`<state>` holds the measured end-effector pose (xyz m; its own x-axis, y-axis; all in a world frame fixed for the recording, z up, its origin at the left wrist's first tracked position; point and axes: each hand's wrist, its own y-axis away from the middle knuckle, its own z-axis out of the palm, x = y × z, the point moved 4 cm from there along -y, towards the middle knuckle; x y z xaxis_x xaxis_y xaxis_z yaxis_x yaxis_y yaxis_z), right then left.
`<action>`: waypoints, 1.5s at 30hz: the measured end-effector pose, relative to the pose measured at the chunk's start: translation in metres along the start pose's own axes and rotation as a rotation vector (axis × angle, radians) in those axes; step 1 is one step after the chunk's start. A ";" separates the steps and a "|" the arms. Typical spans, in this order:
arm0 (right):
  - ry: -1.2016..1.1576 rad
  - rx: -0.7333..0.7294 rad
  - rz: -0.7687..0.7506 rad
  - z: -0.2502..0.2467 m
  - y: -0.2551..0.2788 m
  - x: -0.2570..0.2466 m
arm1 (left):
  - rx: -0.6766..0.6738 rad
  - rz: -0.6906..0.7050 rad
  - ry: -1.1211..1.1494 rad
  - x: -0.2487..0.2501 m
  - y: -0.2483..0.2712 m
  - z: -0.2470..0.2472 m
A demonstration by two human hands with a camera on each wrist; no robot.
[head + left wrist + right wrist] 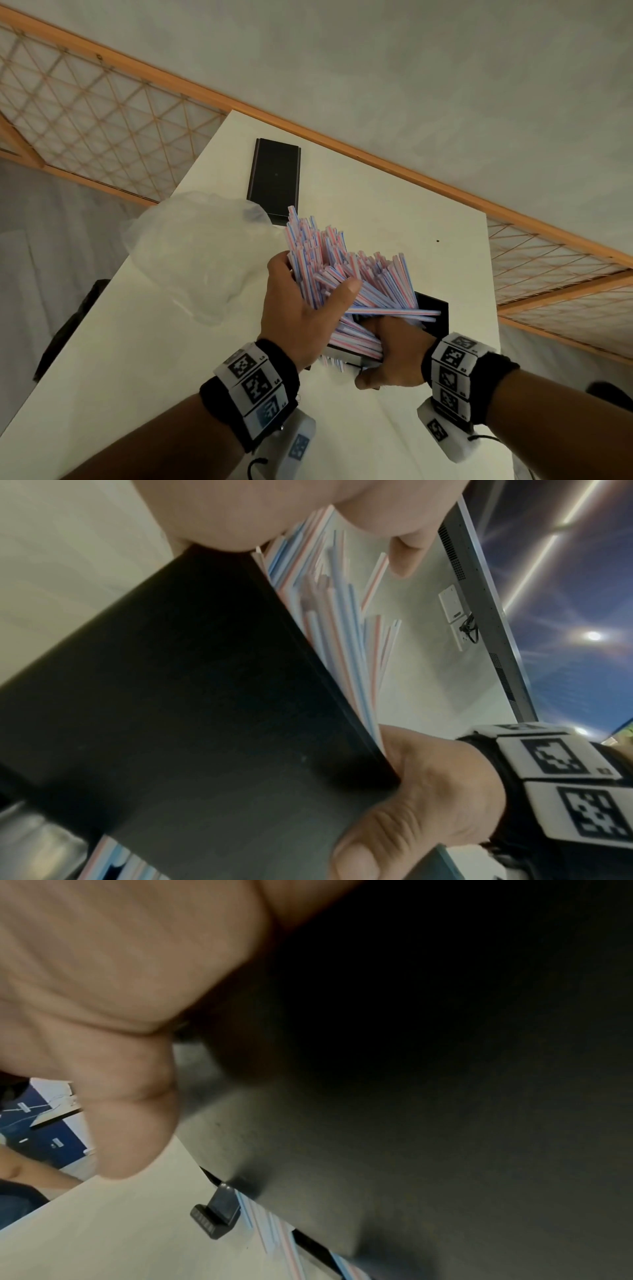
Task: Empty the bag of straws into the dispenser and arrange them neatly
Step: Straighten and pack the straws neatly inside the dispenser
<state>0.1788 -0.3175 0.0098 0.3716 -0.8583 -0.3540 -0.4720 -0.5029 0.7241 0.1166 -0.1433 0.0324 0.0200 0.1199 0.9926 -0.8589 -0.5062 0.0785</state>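
A thick bundle of red, white and blue striped straws [342, 267] stands slanted in a black box dispenser [431, 311] on the white table [137, 359]. My left hand [301, 301] grips the bundle from the left, thumb across the straws. My right hand [394, 356] holds the dispenser's near end. In the left wrist view the straws [342, 631] fan out above the dispenser's black wall [188, 710], which my right hand [421, 791] clasps. The right wrist view shows my thumb [130, 1123] against the dark dispenser [411, 1096], with straw ends [274, 1226] at its base.
The crumpled clear plastic bag [198, 253] lies on the table left of the straws. A flat black lid [275, 178] lies further back. A wooden lattice railing [102, 113] runs behind the table. A small black tab [219, 1213] sticks out at the dispenser's base.
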 end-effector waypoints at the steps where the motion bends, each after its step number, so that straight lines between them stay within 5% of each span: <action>1: -0.010 0.008 -0.003 0.000 0.001 -0.001 | -0.004 -0.003 -0.002 0.000 0.000 0.000; 14: 0.030 -0.026 0.040 0.001 0.001 0.000 | -0.050 -0.005 -0.144 -0.010 0.002 0.000; 19: 0.026 -0.182 0.100 0.004 -0.005 0.005 | -0.043 -0.009 -0.126 -0.012 0.001 0.000; 31: 0.149 -0.300 0.017 -0.001 -0.020 -0.005 | -0.035 -0.061 -0.190 -0.017 0.000 0.000; 45: 0.225 -0.181 0.070 0.005 -0.012 -0.007 | -0.034 -0.057 -0.224 -0.017 -0.002 0.001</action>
<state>0.1781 -0.3062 0.0010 0.5204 -0.8359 -0.1743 -0.3597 -0.3997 0.8431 0.1180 -0.1451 0.0158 0.1785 -0.0468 0.9828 -0.8700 -0.4741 0.1354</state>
